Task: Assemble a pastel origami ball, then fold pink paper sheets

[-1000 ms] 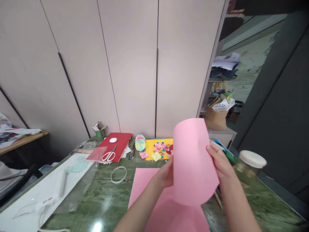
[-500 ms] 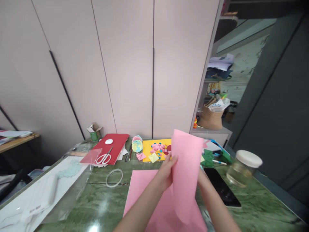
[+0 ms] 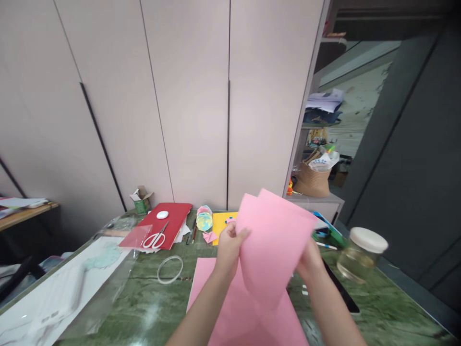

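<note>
A folded sheet of pink paper (image 3: 275, 240) is held up in front of me, bent over so that two corners show along its top. My left hand (image 3: 230, 245) pinches its left edge between thumb and fingers. On the right edge is my right hand (image 3: 309, 257), its fingers mostly hidden behind the sheet. Beneath both hands, a larger pink sheet (image 3: 234, 317) lies flat on the green marbled table (image 3: 151, 293). The yellow sheet (image 3: 220, 223) behind is partly covered by the raised paper.
Left of me are white-handled scissors (image 3: 155, 239) on a red folder (image 3: 173, 216), a clear ring of tape (image 3: 170, 269) and a plastic sleeve (image 3: 108, 288). To the right stand a lidded jar (image 3: 362, 254) and a black phone or tablet (image 3: 344, 290). Grey cabinet doors rise behind.
The pink paper, narrow and rolled before, is now spread wider, with two corners apart at the top. My left hand has moved left and my right hand slightly right.
</note>
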`<state>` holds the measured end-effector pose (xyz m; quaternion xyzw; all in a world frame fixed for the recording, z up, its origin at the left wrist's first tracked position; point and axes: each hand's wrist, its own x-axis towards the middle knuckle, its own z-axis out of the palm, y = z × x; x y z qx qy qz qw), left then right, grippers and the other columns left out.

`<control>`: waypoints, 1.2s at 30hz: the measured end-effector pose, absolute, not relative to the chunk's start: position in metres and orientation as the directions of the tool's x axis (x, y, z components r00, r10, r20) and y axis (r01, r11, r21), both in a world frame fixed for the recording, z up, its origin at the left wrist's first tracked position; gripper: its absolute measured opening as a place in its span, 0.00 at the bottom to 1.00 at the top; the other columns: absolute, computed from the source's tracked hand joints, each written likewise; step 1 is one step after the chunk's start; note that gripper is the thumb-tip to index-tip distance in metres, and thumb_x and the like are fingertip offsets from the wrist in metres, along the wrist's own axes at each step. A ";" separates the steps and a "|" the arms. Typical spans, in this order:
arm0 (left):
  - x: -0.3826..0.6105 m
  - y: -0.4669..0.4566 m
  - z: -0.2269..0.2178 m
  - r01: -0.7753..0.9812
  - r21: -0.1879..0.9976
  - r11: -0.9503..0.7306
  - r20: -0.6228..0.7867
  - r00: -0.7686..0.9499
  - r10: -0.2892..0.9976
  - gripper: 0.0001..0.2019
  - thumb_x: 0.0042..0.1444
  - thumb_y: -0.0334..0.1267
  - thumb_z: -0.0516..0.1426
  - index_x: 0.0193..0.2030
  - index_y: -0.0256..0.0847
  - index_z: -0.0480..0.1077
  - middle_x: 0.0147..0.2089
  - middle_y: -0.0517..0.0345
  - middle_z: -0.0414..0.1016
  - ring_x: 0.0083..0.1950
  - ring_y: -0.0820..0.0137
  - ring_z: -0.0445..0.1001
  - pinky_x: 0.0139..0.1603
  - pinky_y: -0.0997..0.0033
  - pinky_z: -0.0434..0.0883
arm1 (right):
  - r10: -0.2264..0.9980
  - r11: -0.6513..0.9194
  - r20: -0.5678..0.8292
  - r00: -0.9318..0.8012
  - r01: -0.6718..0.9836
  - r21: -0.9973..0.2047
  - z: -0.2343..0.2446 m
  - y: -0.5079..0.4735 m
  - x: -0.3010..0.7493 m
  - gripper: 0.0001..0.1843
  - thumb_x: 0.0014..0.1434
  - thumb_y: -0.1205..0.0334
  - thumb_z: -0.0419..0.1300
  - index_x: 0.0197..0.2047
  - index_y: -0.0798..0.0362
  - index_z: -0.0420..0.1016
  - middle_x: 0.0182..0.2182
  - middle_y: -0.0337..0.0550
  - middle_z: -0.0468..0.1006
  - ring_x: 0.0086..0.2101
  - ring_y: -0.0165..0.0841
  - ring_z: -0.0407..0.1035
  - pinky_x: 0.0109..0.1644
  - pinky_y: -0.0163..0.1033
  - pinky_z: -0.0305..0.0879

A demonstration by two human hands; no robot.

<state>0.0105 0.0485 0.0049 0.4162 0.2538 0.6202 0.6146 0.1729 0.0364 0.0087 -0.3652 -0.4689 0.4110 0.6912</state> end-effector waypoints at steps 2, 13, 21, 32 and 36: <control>0.008 0.048 0.005 -0.527 0.817 -0.234 0.238 -0.062 0.969 0.15 0.45 0.41 0.63 0.38 0.36 0.71 0.37 0.54 0.77 0.37 0.69 0.74 0.40 0.71 0.69 | 0.929 0.368 0.338 0.148 -0.295 -0.882 0.015 0.030 0.167 0.27 0.59 0.38 0.44 0.51 0.45 0.66 0.47 0.45 0.73 0.46 0.43 0.69 0.45 0.50 0.67; -0.023 0.034 0.037 -0.266 0.926 -0.268 0.332 0.231 0.915 0.23 0.39 0.34 0.66 0.44 0.39 0.66 0.44 0.50 0.76 0.47 0.61 0.74 0.46 0.67 0.69 | 0.885 0.332 0.391 0.254 0.244 -0.911 0.031 0.009 0.162 0.37 0.42 0.53 0.67 0.55 0.50 0.62 0.49 0.49 0.73 0.48 0.43 0.68 0.49 0.45 0.65; -0.023 0.013 0.041 -0.259 0.895 -0.362 0.390 0.066 0.918 0.35 0.51 0.36 0.60 0.63 0.47 0.50 0.44 0.52 0.77 0.43 0.63 0.76 0.42 0.66 0.72 | 0.953 0.246 0.261 0.153 0.111 -0.963 0.036 0.005 0.161 0.32 0.41 0.54 0.68 0.51 0.54 0.69 0.45 0.52 0.77 0.43 0.45 0.72 0.44 0.46 0.69; -0.039 0.016 0.045 0.266 0.755 -0.600 0.557 0.223 0.800 0.13 0.54 0.34 0.56 0.45 0.49 0.75 0.46 0.56 0.76 0.46 0.63 0.71 0.44 0.68 0.68 | 0.942 0.314 0.307 0.132 -0.036 -0.949 0.040 0.001 0.162 0.32 0.41 0.50 0.68 0.49 0.52 0.70 0.49 0.51 0.75 0.46 0.45 0.70 0.44 0.43 0.69; -0.041 0.017 0.045 0.258 0.756 -0.602 0.527 0.306 0.793 0.19 0.53 0.34 0.57 0.52 0.52 0.70 0.51 0.56 0.74 0.49 0.62 0.70 0.48 0.65 0.67 | 0.951 0.296 0.271 0.151 -0.172 -0.940 0.038 0.003 0.172 0.28 0.42 0.52 0.68 0.46 0.52 0.71 0.43 0.49 0.78 0.42 0.44 0.72 0.41 0.43 0.70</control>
